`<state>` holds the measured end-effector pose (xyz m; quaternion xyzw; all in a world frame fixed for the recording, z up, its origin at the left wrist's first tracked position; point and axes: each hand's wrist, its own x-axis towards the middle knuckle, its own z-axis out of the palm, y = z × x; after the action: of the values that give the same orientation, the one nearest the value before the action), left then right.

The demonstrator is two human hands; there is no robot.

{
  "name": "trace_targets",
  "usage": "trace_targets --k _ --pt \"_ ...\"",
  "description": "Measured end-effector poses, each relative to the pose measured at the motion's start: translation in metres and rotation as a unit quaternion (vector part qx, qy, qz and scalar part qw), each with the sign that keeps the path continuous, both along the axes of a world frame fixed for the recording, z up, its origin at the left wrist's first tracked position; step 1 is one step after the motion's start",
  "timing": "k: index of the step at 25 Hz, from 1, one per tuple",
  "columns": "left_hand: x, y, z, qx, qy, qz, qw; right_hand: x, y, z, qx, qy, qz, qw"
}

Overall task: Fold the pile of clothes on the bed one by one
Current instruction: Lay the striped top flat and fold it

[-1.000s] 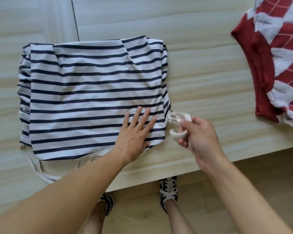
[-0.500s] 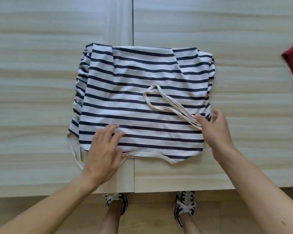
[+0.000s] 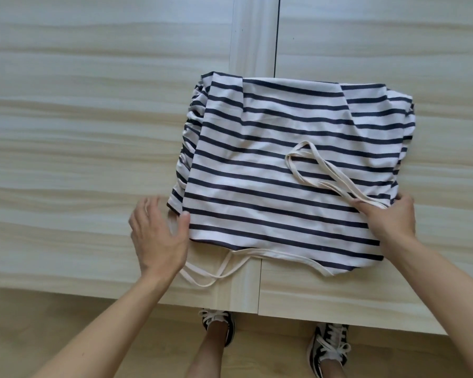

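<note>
A navy-and-white striped garment (image 3: 284,170) lies folded flat on the pale wooden surface (image 3: 79,132). One cream strap loop (image 3: 316,166) rests on top of it, and another strap loop (image 3: 219,268) trails out from under its near edge. My left hand (image 3: 159,236) hovers at the garment's near left corner, fingers spread, thumb touching the fabric. My right hand (image 3: 388,219) presses on the right edge, its fingers pinning the end of the upper strap.
A seam (image 3: 276,36) between two panels runs away from me behind the garment. The surface's near edge (image 3: 339,320) is close to my body; my legs and sneakers (image 3: 329,347) stand on the floor below it.
My left hand slid from the garment's near side to its left corner. The right hand stays on the strap end. The view shifted left, so the red sweater left the frame.
</note>
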<state>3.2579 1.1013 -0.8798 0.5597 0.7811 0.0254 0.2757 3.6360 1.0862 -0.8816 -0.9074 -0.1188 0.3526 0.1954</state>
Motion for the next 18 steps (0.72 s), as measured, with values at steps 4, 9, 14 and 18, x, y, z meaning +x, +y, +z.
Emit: trace_targets --k 4,9,14,18 --pt "0.062 0.038 0.005 0.106 -0.049 -0.237 0.965 0.002 0.016 0.017 0.072 0.048 0.019 0.996" --pt "0.127 0.061 0.012 -0.121 -0.199 -0.247 0.941 -0.045 0.053 0.078 0.194 -0.045 0.184 0.962" --pt "0.106 0.099 0.070 -0.110 -0.582 0.080 0.802 -0.170 0.091 0.116 0.197 -0.148 0.457 0.854" --pt "0.040 0.115 0.049 -0.149 -0.538 0.194 0.807 -0.221 0.082 0.100 0.084 0.068 0.641 0.759"
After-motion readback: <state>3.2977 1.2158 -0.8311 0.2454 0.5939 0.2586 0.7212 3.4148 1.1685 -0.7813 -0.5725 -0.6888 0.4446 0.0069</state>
